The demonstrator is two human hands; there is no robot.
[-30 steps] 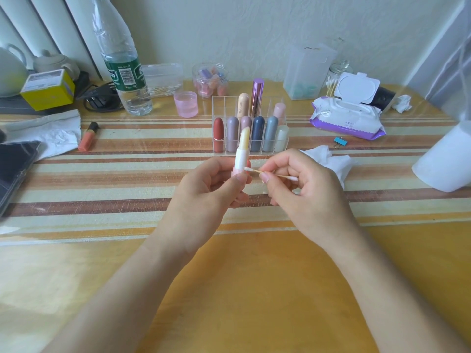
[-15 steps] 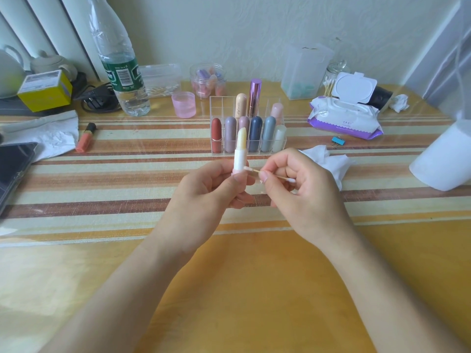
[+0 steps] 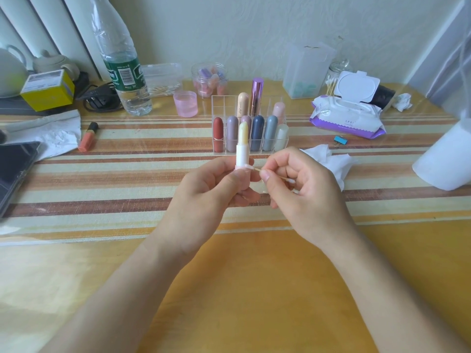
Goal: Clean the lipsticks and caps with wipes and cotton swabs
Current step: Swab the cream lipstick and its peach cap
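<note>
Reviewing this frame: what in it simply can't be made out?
Head view only.
- Base of the lipstick: hidden by the grip of the left hand.
- Tip of the cotton swab: tiny, blurred; lipstick contact unclear.
- Print on the wipes pack: too small.
- Dark screen: cut off by the left edge.

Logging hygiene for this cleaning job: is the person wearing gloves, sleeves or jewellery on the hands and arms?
No. The left hand and right hand are bare, with no gloves or rings visible. The left forearm and right forearm are uncovered to the frame edge: no sleeves, watch or bracelet show.
</note>
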